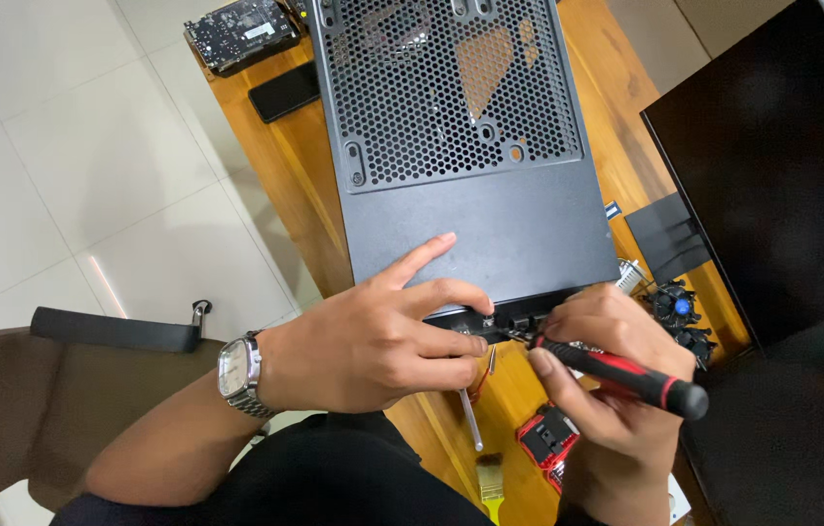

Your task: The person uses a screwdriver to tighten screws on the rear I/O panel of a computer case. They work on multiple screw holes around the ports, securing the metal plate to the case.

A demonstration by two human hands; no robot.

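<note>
With the left hand [373, 336] pressed flat-fingered on the computer case [470, 195] at its near edge, keep the right hand [607, 380], fingers closed around the screwdriver [616, 375], aligned squarely there.

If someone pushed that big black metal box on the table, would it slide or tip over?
The computer case lies flat on the wooden table, so it would probably slide rather than tip. It looks like stiff sheet metal, likely heavy. The left hand pressing on it should steady it.
</note>
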